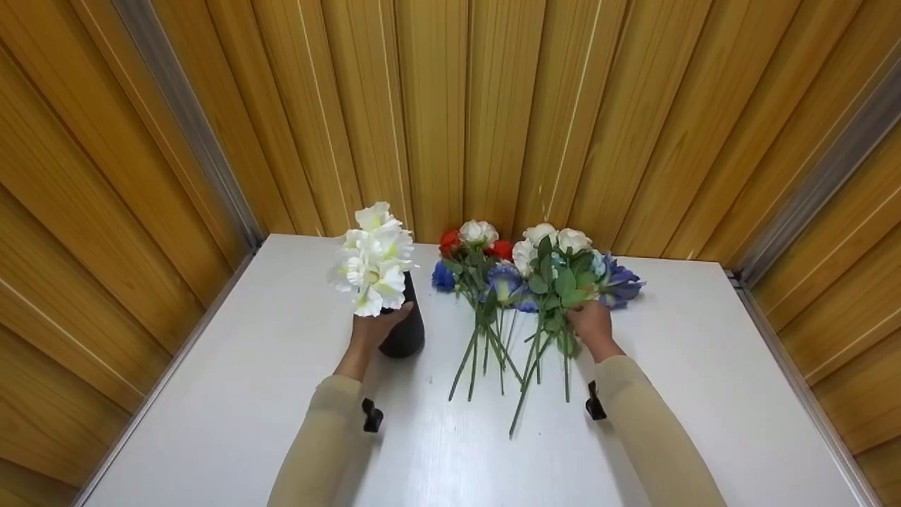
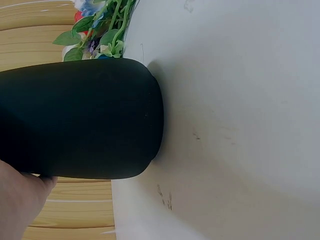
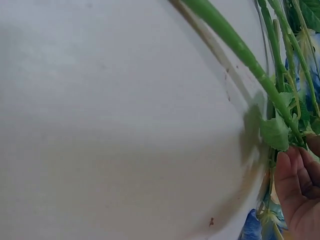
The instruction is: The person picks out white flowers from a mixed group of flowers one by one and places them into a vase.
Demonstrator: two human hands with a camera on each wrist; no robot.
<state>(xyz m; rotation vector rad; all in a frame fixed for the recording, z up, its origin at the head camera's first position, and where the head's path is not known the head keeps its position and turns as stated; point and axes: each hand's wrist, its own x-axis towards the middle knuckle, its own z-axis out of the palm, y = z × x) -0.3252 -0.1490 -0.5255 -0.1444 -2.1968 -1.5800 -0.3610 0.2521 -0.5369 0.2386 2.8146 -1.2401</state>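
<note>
My left hand grips the side of a black vase that stands on the white table. White artificial flowers with ruffled petals rise from the vase and hide its mouth. In the left wrist view the thumb lies along the dark wall of the vase. On the other side, my right hand pinches a green flower stem among the leaves of a bunch of white roses. The right wrist view shows the fingertips at this stem, just below a small leaf.
Left of the rose bunch lies another bunch with red roses, a white rose and blue flowers. A purple-blue iris lies by the right hand. Several stems point toward the table's front. Wood-patterned panels enclose the table.
</note>
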